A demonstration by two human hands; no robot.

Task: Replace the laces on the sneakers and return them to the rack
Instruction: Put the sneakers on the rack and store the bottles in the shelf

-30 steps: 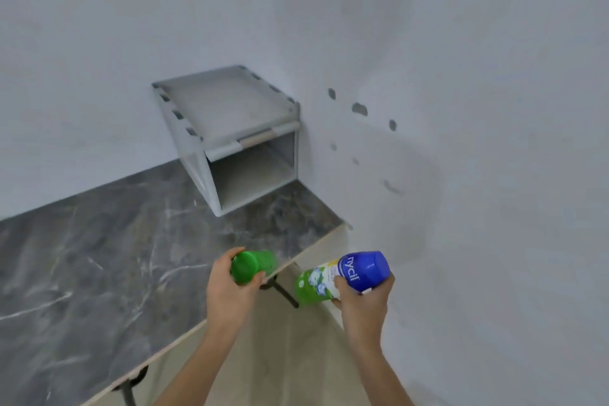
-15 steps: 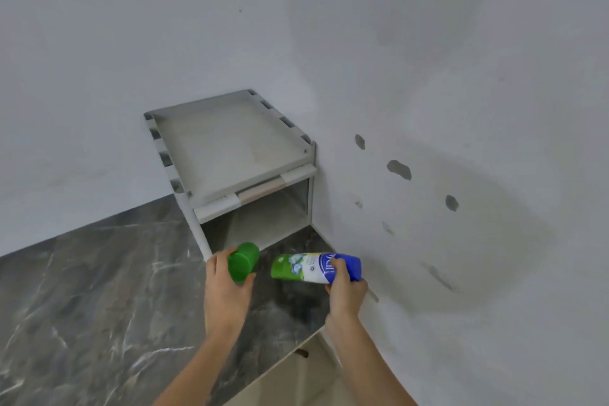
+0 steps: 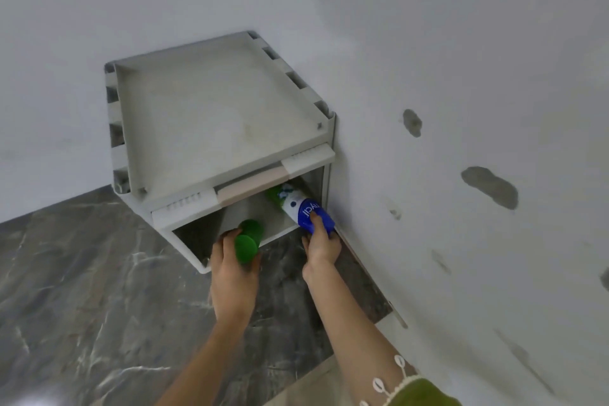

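the right hand (image 3: 321,245) curls round a blue-and-green bottle (image 3: 298,206) marked "ycil", half inside the lower opening of the rack (image 3: 214,115); the left hand (image 3: 232,270) grips a green can (image 3: 247,241) beside it.

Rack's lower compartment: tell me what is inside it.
The blue-capped bottle pokes in, green end first, held by the right hand; the left hand holds a green container at the opening. The top shelf hides the rear.
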